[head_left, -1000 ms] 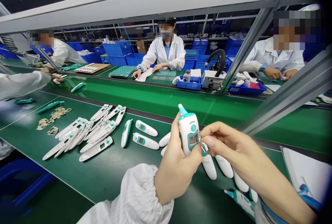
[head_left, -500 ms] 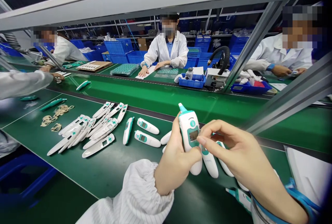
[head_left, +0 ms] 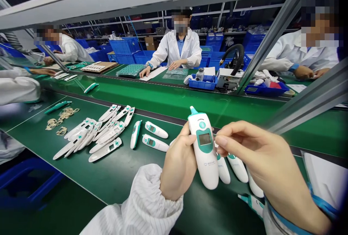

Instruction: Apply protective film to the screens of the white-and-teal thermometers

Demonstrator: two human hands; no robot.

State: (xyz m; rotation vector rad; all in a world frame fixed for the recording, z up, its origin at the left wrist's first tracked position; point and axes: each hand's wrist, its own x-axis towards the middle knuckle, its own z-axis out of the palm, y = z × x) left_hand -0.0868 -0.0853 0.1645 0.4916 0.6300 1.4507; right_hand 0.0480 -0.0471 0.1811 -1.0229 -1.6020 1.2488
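Left hand (head_left: 178,166) gripping ear thermometer (head_left: 206,155) above bench (head_left: 136,162); right hand (head_left: 262,157) curling fingers, contents unclear; one-sided grip risking drop.

Factory assembly floor, green conveyor belt (head_left: 168,99), white-coated workers (head_left: 178,52), stacked blue crates (head_left: 123,46)

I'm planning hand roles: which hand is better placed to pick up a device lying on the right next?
Probably the right hand: it's nearer those devices, while the left hand holds another device.

White-teal thermometer (head_left: 205,148), tip up, slightly tilted
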